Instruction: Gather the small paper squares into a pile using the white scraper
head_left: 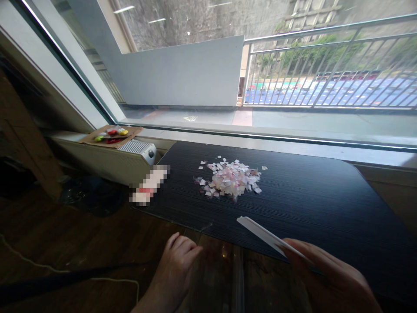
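My right hand (pixel 329 271) is closed on a long, thin white strip (pixel 260 234), which looks folded along its length. The strip points up and left over the near part of a black tabletop (pixel 302 187), its far end short of a heap of small paper squares (pixel 233 176). White and pinkish pieces make up the heap, with some see-through bits and loose squares around it. Just below the table's near edge is my left hand (pixel 179 263), its fingers loosely curled and its palm hidden. Nothing shows in it.
A blurred-out beige item (pixel 150 184) lies at the table's left end. Beyond it, a white radiator (pixel 138 148) carries brown cardboard (pixel 89 138) with small colourful items. A window runs along the far side. A pale cord (pixel 114 279) crosses the floor at lower left.
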Demonstrator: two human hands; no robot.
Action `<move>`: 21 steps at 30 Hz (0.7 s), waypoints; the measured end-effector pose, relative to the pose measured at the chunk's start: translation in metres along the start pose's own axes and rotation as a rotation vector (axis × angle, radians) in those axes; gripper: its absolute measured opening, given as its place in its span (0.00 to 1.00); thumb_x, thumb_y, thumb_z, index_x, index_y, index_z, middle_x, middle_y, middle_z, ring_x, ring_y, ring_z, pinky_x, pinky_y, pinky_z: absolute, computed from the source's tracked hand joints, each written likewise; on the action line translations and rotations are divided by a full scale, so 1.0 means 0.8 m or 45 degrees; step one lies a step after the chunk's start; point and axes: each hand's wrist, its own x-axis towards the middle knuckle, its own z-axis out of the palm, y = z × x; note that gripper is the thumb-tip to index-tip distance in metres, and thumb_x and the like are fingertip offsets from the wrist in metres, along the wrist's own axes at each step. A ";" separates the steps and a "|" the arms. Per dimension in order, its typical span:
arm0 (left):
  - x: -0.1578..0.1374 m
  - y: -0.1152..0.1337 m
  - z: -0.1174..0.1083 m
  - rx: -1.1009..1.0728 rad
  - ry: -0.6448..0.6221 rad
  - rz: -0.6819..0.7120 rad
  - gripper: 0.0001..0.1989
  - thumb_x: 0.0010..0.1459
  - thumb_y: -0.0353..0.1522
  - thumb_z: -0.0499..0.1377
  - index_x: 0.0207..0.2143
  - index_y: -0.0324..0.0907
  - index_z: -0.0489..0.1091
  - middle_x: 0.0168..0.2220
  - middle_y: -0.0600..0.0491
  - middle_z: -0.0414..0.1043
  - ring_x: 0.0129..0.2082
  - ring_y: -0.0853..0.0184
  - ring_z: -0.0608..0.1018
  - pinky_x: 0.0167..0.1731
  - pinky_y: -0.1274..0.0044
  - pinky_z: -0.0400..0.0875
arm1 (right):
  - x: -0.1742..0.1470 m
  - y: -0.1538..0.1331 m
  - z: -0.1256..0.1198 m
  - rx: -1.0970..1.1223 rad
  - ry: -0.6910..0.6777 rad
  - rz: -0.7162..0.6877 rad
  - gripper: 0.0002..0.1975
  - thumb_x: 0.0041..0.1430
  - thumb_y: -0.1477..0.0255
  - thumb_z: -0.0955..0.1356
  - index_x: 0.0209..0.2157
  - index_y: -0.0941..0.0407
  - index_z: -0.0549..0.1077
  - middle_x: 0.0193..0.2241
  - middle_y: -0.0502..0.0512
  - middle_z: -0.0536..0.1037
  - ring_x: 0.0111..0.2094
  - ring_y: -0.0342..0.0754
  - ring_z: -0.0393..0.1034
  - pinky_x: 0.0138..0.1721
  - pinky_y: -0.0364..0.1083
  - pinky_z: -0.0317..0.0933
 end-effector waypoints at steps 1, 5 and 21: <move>0.000 0.000 0.000 -0.001 -0.008 -0.010 0.16 0.52 0.20 0.49 0.35 0.44 0.71 0.28 0.55 0.72 0.31 0.65 0.73 0.45 0.63 0.64 | 0.001 0.003 -0.003 -0.024 0.012 0.021 0.09 0.57 0.66 0.66 0.37 0.49 0.78 0.32 0.51 0.81 0.28 0.48 0.77 0.34 0.42 0.71; 0.004 0.002 0.001 0.021 0.024 0.024 0.09 0.55 0.24 0.52 0.31 0.44 0.70 0.27 0.56 0.71 0.29 0.66 0.73 0.42 0.63 0.65 | 0.011 0.014 -0.015 -0.069 0.053 0.139 0.10 0.55 0.64 0.68 0.37 0.50 0.79 0.33 0.50 0.82 0.30 0.49 0.77 0.38 0.44 0.70; 0.010 -0.017 0.007 0.155 0.424 0.123 0.10 0.56 0.30 0.54 0.41 0.47 0.71 0.41 0.52 0.71 0.43 0.63 0.73 0.44 0.70 0.67 | 0.090 0.031 -0.019 0.118 -0.525 0.398 0.17 0.55 0.58 0.67 0.32 0.58 0.77 0.26 0.51 0.76 0.28 0.46 0.68 0.29 0.41 0.60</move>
